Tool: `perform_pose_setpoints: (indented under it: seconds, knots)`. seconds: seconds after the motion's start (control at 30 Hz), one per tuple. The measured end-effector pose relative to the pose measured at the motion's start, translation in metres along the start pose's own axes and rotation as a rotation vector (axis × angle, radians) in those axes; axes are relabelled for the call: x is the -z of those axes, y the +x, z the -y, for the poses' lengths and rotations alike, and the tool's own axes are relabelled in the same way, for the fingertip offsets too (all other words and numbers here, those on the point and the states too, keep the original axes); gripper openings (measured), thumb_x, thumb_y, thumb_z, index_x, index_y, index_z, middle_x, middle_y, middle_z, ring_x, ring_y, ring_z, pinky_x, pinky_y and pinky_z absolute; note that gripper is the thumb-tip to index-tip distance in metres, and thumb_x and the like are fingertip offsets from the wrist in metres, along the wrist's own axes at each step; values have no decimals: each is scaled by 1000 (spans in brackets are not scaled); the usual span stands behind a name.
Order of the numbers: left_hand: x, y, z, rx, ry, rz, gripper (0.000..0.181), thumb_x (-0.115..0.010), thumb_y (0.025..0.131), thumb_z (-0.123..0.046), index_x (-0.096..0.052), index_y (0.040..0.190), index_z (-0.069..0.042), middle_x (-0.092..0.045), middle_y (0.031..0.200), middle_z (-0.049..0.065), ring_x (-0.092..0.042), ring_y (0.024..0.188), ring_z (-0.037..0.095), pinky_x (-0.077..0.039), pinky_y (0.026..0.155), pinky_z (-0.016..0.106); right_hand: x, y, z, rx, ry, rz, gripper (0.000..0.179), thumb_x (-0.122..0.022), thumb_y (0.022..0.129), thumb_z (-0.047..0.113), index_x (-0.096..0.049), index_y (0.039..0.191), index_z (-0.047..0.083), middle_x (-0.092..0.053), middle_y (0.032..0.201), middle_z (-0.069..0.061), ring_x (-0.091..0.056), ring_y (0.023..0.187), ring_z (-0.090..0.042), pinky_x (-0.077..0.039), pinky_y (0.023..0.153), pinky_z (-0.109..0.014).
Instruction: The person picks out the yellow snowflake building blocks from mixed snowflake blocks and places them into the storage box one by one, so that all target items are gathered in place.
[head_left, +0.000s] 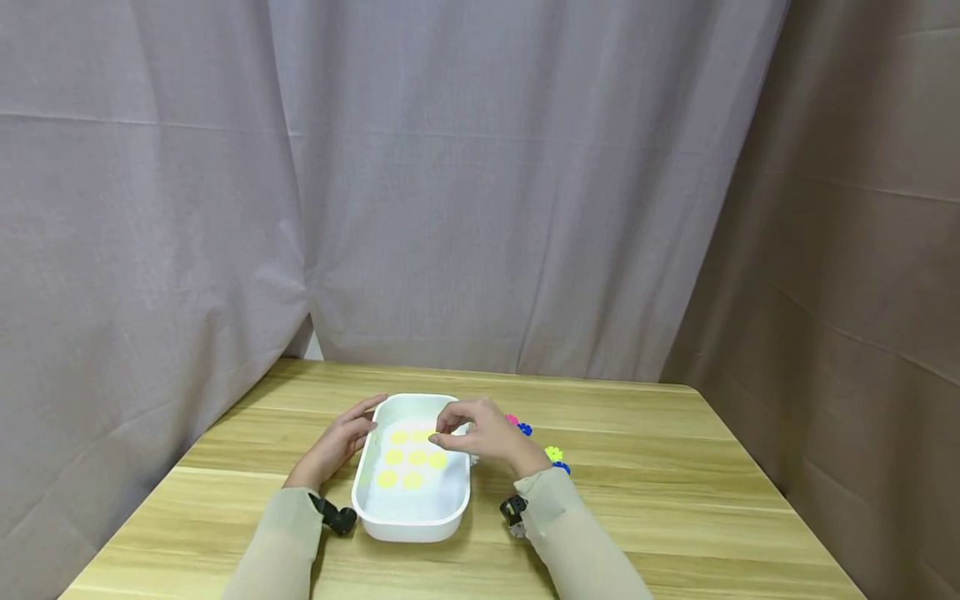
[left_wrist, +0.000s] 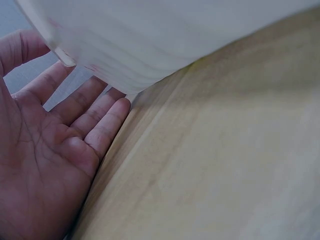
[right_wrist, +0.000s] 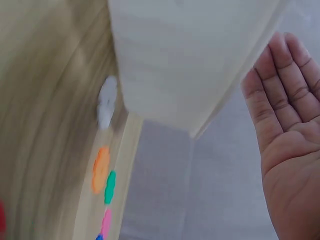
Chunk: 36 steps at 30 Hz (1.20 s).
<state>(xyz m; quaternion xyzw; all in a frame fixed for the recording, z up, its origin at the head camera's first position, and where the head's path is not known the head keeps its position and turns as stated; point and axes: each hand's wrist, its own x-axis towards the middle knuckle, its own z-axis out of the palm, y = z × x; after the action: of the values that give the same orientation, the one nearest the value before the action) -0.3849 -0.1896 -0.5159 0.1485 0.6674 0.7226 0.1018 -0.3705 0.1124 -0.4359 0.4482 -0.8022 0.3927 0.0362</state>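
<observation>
A white oblong tray stands on the wooden table, with several yellow flower-edged plastic discs spread flat in rows across its floor. My left hand rests along the tray's left side. In the left wrist view its fairly straight fingers meet the outer wall, and the thumb goes over the rim. Over the tray's far right part, my right hand pinches a yellow disc between thumb and index finger, low above the floor. In the right wrist view the pinching tips are hidden behind the tray wall.
Right of the tray lie a pink disc, blue discs and a yellow-green disc. The right wrist view adds a whitish disc by the wall, then an orange disc and a green disc. Grey curtains hang behind.
</observation>
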Motion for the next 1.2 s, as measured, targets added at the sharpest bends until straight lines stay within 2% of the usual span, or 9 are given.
perform_pose_setpoints:
  seconds: [0.17, 0.4, 0.8, 1.0, 1.2]
  knots:
    - [0, 0, -1, 2, 5, -2, 59, -49, 100, -9, -34, 157, -10, -38, 153, 26, -51, 131, 31, -50, 101, 30, 12, -13, -12, -10, -3, -24, 10, -74, 92, 29, -71, 92, 20, -71, 85, 11, -67, 83, -8, -58, 82, -34]
    - [0, 1, -4, 5, -5, 1, 60, -50, 99, -10, -34, 157, -10, -37, 154, 26, -46, 135, 36, -49, 102, 31, 34, -35, -28, -102, -8, -68, 6, -76, 90, 27, -71, 90, 23, -70, 85, 12, -66, 81, -10, -58, 79, -45]
    - [0, 2, -4, 4, -5, 3, 59, -48, 100, -8, -34, 157, -10, -35, 155, 26, -43, 137, 39, -47, 105, 35, 70, -79, -44, -237, -85, -19, 10, -71, 94, 33, -72, 93, 23, -70, 88, 11, -64, 82, -11, -56, 80, -33]
    - [-1, 1, -5, 9, 3, -3, 60, -48, 99, -9, -34, 157, -11, -35, 155, 24, -44, 136, 36, -47, 104, 32, 88, -106, -71, -312, -191, -44, 11, -74, 92, 31, -69, 91, 20, -67, 83, 9, -61, 75, -10, -54, 70, -27]
    - [-1, -1, -4, 18, 7, -3, 58, -44, 101, -6, -33, 158, -11, -37, 154, 25, -46, 135, 35, -49, 102, 30, 96, -128, -95, -461, -229, 22, 23, -79, 86, 30, -68, 93, 11, -64, 83, 5, -57, 74, -11, -50, 65, -25]
